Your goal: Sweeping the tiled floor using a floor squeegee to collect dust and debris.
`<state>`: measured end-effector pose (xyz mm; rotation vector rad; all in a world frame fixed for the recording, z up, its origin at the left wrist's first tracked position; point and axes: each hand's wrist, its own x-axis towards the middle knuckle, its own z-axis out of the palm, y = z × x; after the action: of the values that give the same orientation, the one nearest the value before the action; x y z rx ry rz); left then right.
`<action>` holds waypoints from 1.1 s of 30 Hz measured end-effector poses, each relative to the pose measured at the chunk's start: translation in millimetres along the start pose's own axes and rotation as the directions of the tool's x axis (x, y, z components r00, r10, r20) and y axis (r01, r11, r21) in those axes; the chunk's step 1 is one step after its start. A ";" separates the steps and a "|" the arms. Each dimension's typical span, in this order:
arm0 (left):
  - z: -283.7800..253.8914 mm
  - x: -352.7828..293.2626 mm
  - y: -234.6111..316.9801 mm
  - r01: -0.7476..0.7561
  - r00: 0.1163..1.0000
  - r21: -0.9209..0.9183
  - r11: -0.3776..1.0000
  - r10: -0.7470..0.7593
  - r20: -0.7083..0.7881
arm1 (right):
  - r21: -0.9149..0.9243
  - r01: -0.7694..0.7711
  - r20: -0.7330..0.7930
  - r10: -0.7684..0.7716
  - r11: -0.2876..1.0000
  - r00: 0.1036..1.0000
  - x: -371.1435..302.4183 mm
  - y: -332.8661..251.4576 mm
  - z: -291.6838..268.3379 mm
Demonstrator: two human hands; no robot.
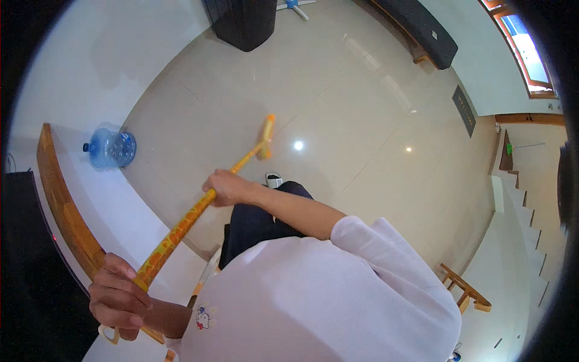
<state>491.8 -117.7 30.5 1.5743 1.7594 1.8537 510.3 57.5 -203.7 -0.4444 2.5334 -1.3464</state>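
Note:
A long-handled broom [176, 236] with a yellow and orange patterned stick slants across the view from lower left to the middle. Near its top end, my left hand [117, 295] curls around the stick, and a pale hanging loop [109, 335] shows below the fingers. My right hand [228, 187] is closed around the stick further down, in front of my dark trousers [259, 226]. The narrow yellow-orange broom head [266, 137] is at the glossy tiled floor [338, 139]. It is blurred, so its bristles cannot be made out.
A clear blue water jug [111, 148] lies by the left wall, near a wooden ledge [63, 199]. At the back are a black bin-like container [242, 21] and a dark padded bench [416, 27]. A doormat [464, 111], stairs [525, 211] and a wooden stool [464, 289] are at right.

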 end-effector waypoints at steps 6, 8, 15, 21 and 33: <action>56.6 -26.5 -69.1 0.343 0.883 -0.245 0.907 -0.400 -0.245 | -0.109 -0.204 0.129 0.218 0.973 0.967 -86.5 77.7 14.9; 96.9 -37.0 -87.5 0.427 0.800 -0.353 0.832 -0.530 -0.282 | -0.077 -0.296 0.107 0.303 0.952 0.947 -132.0 112.2 24.5; 94.6 -34.2 -87.6 0.319 0.801 -0.432 0.843 -0.484 -0.353 | -0.151 -0.304 0.061 0.316 0.941 0.947 -141.1 104.9 0.4; 31.2 28.4 -11.7 0.104 0.992 0.073 0.992 -0.109 0.065 | -0.120 -0.152 -0.053 0.146 0.981 0.988 -41.6 36.1 -37.1; 98.5 -21.8 -44.7 0.265 0.868 -0.282 0.922 -0.356 -0.347 | -0.024 -0.148 0.122 0.149 0.989 0.981 -119.6 77.2 7.0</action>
<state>549.5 -55.5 -40.1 0.8129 1.7346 2.2081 611.6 137.7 -264.1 -0.3236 2.4244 -1.2084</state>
